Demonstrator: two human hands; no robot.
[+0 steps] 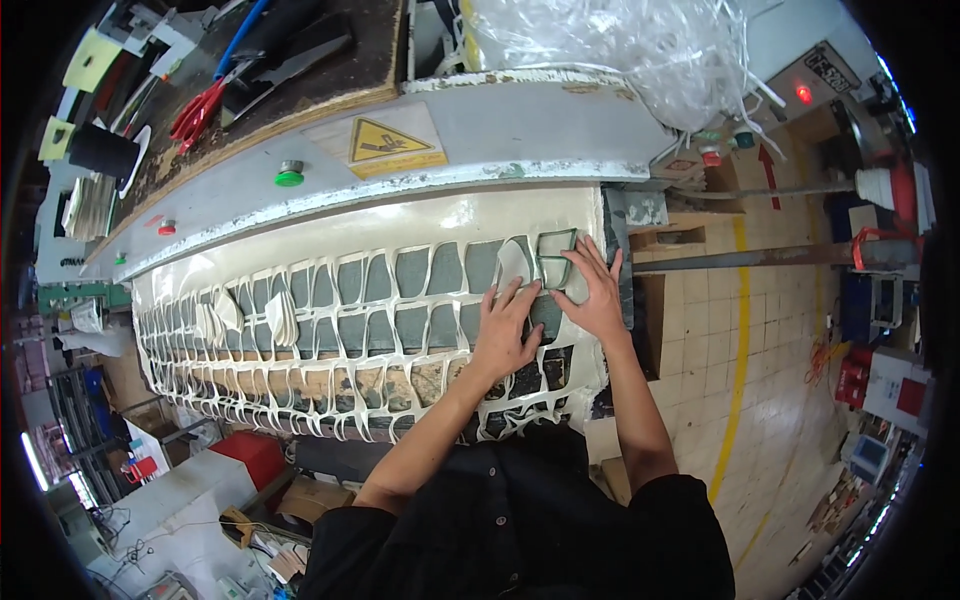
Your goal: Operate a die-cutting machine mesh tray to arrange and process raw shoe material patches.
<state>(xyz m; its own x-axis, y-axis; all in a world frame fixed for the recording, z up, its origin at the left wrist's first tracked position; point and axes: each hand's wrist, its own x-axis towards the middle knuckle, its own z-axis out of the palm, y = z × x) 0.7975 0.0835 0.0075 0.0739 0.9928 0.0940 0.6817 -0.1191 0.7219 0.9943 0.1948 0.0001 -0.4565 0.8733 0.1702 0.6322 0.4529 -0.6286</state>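
A cream sheet (400, 226), cut through in rows of holes so that a thin net is left, lies over a green-grey board (410, 275). Near its right end sits a green-edged cutting die (556, 243), flat on the sheet. My right hand (597, 297) has its thumb and fingers around the die's right side. Fingers outstretched, my left hand (507, 332) rests at the die's lower left, its fingertips by a loose cream cut piece (513, 262). Farther left, small stacks of cut pieces (283, 318) lie on the net.
Beyond the sheet runs a grey machine beam (520, 125) with a yellow warning sign (390, 140) and a green button (289, 174). Red-handled scissors (198, 112) lie on a wooden top at upper left. Clear plastic (610, 40) is heaped above; a metal bar (760, 257) extends right over the tiled floor.
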